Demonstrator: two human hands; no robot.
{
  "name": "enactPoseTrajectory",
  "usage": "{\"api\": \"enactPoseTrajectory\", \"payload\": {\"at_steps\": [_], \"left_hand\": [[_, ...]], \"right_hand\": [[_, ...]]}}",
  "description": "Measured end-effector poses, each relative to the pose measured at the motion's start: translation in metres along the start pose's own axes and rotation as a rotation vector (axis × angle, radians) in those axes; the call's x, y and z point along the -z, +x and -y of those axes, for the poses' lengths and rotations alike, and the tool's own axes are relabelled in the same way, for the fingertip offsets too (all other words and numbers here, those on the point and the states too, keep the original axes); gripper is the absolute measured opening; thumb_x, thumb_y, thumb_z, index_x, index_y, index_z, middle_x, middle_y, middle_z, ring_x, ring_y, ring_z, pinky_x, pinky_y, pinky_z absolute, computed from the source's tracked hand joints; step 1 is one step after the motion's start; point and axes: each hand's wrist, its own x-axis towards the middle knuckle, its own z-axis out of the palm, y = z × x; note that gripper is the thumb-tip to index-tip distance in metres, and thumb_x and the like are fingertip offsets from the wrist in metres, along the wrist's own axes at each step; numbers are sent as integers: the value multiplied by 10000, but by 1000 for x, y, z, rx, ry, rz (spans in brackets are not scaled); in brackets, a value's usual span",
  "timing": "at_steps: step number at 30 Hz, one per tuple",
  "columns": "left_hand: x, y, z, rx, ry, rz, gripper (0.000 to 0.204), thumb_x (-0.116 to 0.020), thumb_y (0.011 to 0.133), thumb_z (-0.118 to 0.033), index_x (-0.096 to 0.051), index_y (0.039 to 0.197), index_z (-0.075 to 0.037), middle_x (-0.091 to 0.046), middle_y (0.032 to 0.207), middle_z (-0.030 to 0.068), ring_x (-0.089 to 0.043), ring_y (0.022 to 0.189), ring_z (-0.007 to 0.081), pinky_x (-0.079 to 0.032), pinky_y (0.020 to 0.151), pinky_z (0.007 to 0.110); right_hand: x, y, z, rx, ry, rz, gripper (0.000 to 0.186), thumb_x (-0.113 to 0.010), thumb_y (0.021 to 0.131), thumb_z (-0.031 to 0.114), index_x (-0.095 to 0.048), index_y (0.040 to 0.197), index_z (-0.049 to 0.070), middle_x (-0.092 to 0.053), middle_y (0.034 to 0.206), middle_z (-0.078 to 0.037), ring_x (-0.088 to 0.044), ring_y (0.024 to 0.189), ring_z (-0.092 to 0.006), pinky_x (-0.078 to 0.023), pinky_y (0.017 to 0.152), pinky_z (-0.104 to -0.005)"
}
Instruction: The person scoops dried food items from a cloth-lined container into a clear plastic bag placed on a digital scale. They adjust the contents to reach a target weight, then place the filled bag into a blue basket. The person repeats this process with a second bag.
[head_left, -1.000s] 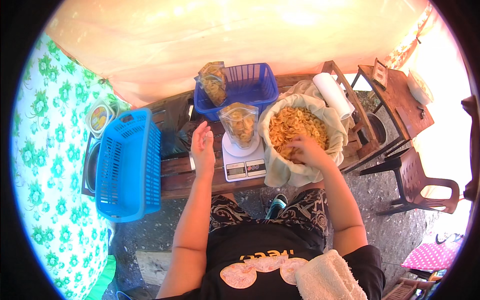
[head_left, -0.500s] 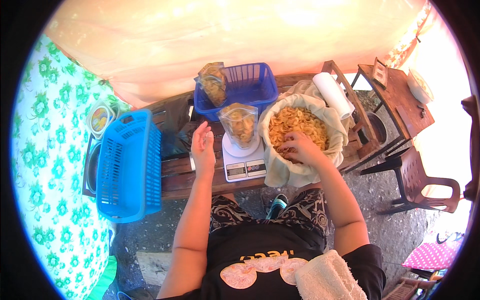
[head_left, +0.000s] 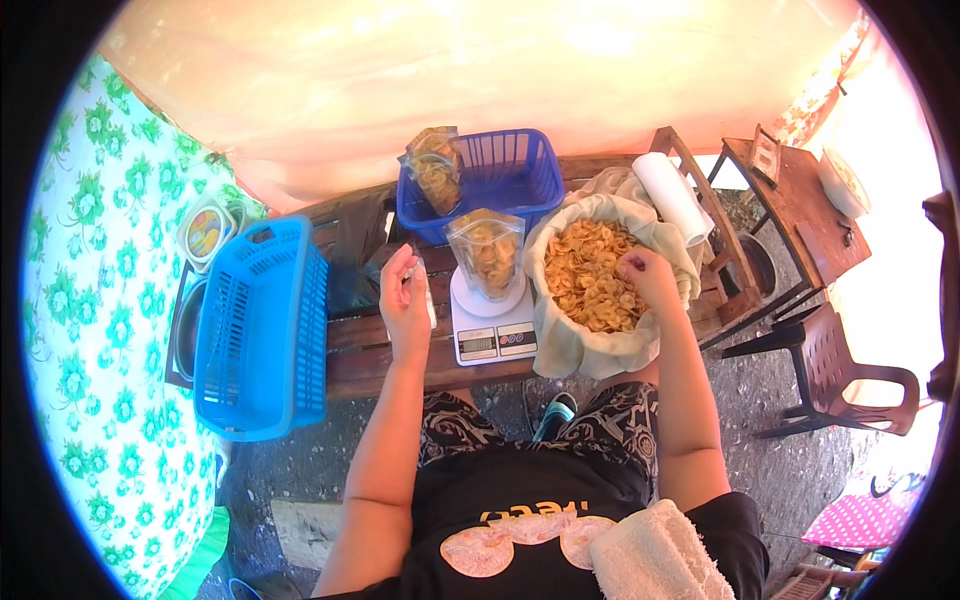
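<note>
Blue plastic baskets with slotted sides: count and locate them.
2: the light-blue rectangular plastic basket left of the left hand, and the dark-blue plastic basket beyond the white digital scale. Another could hide under the cream cloth.

From the near side, the way to the scale (head_left: 497, 343) lies open between the two forearms (head_left: 386, 425). Right of the scale, the cloth-lined container (head_left: 590, 357) crowds close, the right hand (head_left: 650, 281) over its chips (head_left: 590, 270). The filled pouch (head_left: 490, 258) stands upright on the scale; beyond it, the dark blue basket (head_left: 540, 204) bars passage. Leftward, past the left hand (head_left: 405, 303), bare slats (head_left: 355, 342) run to the light blue basket (head_left: 309, 340).
</note>
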Motion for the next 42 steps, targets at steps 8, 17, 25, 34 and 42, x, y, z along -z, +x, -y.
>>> {"api": "enactPoseTrajectory", "payload": {"at_steps": [8,17,25,34,42], "left_hand": [[-20,-9,-25,-214,265,43,238,-557,973,-63,-592,1205,-22,-582,1134,64,-562,984,129,-481,837,261],[-142,-51,-18,777,-479,415,407,-520,1020,-169,-485,1365,45,-624,1196,122,-636,1021,187,-541,945,329],[-148,-49,-5,775,-480,390,354,-560,993,-108,-527,1324,14,-622,1190,104,-640,1012,185,-556,905,311],[-155,-59,-4,597,-429,469,287,-578,973,-68,-568,1256,-21,-603,1132,88,-630,991,161,-557,836,278],[-157,-56,-14,685,-435,437,260,-528,990,-63,-527,1244,-7,-573,1180,110,-653,994,208,-577,823,301]], "right_hand": [[12,-12,24,-91,708,122,206,-654,920,67,-663,1108,-16,-682,914,-28,-652,806,-113,-515,722,-243],[-41,-59,89,414,244,-230,198,-643,885,12,-691,1076,-3,-703,1020,-115,-692,906,-232,-539,792,-303],[-33,-71,97,451,203,-247,195,-637,871,10,-675,1061,-10,-682,1024,-136,-678,895,-299,-537,778,-337],[-41,-73,92,389,159,-318,258,-640,833,-13,-650,1090,5,-672,1014,-149,-677,884,-285,-548,761,-337],[-35,-68,89,136,302,-307,250,-603,852,-36,-657,1093,3,-691,985,-98,-671,855,-181,-531,768,-289]]}}
